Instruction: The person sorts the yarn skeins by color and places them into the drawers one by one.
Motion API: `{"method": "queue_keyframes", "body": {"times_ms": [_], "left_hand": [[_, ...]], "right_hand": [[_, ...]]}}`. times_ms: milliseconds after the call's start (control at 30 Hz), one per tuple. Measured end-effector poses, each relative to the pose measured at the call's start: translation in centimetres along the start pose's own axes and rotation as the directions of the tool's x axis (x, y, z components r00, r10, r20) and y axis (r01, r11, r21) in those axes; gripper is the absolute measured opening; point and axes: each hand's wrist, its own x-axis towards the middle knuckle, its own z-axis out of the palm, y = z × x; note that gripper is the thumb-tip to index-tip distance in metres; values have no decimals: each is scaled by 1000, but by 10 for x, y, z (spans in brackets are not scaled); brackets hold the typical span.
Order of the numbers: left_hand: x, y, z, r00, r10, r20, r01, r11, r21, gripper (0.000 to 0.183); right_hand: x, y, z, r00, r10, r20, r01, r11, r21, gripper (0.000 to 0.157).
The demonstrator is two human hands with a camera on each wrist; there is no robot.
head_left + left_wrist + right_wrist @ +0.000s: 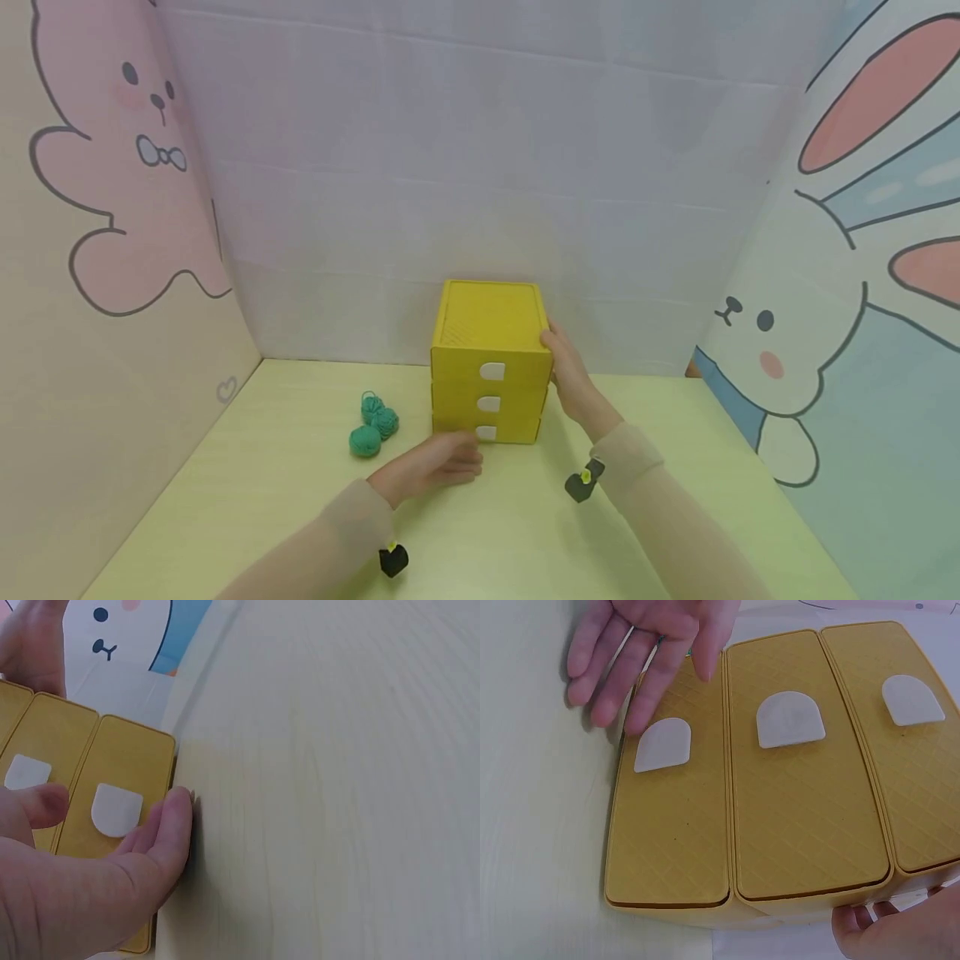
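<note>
Against the right grip (573, 379), the drawer box (491, 312) looks like matt plastic, its fronts (810, 817) shallowly diamond-textured; the tabs (790, 720) near the left grip (435, 467) look smooth. Beyond the left grip, fibrous matt yarn (365, 441); beneath both grips, a smooth, wood-grained surface (315, 787); behind them, creased cloth-like backdrop (487, 125)

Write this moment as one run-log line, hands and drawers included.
left hand: near bottom tab; right hand: against right side of yellow box; drawers: three, look shut; green yarn: left of box
</note>
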Motion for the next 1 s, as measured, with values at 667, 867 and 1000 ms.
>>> {"method": "queue_keyframes", "body": {"times_ms": [667, 867, 1000], "left_hand": [[33, -3, 16, 995, -98, 29, 102, 956, -274, 61], [35, -5, 18, 995, -99, 9, 96, 944, -317, 59], [35, -7, 19, 996, -90, -4, 84, 944, -320, 58]], "right_hand": [[2, 3, -1, 1000, 8, -11, -8, 1000, -9, 63], [2, 2, -2, 1000, 0, -10, 0, 1000, -3, 63], [3, 2, -1, 1000, 1, -8, -1, 1000, -2, 62]]}}
